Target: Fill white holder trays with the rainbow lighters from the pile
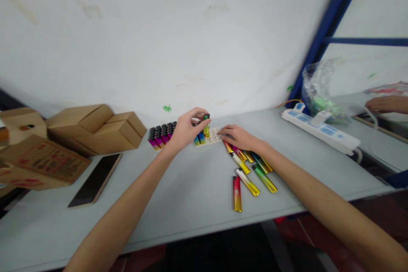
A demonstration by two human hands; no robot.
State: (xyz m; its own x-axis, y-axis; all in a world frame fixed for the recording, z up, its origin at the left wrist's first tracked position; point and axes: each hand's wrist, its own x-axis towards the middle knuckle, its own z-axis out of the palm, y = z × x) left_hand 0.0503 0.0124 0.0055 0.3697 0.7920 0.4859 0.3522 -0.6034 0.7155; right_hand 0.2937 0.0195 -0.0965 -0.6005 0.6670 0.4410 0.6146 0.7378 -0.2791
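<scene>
My left hand [190, 126] is closed, pinching a green-and-gold lighter [207, 129] near its black top. The lighter stands upright over a white tray [216, 136] with rows of round holes. Blue lighters [199, 137] stand in the tray's left end, partly covered by my fingers. My right hand [239, 137] grips the tray's right end with bent fingers. Below that hand and forearm lie several loose shiny lighters, among them a red-and-gold lighter [237, 194], a white-and-gold lighter [247, 182] and a green-and-gold one [265, 178].
A block of purple lighters [159, 137] with black tops stands left of the tray. Cardboard boxes [92, 129] and a phone [94, 180] occupy the table's left. A white power strip [320, 131] and clear plastic bag [318, 87] lie right. Another person's hand [387, 104] shows beyond the blue frame.
</scene>
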